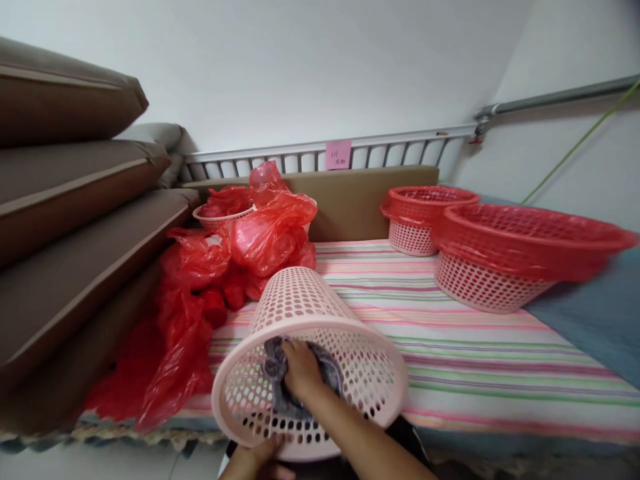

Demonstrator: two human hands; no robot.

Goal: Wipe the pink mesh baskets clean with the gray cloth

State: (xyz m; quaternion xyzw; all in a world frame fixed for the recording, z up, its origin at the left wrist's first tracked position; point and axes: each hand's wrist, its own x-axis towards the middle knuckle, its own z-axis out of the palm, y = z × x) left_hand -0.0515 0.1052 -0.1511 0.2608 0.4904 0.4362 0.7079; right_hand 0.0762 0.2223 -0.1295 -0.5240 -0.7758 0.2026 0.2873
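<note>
A pale pink plastic basket with round and slotted holes lies tipped on its side, its wide mouth facing me. Inside it, my right hand is closed around a bunched grey cloth. The cloth rests against the inner wall, partly covered by my fingers and wrist. At the bottom of the mouth, my left hand grips the basket's rim, thumb on the inner side and fingers underneath.
Red plastic bags are heaped to the left, with a small basket behind. Two baskets lined with red bags stand on the right. Grey-brown cushions are stacked at the left. A striped sheet covers the bed.
</note>
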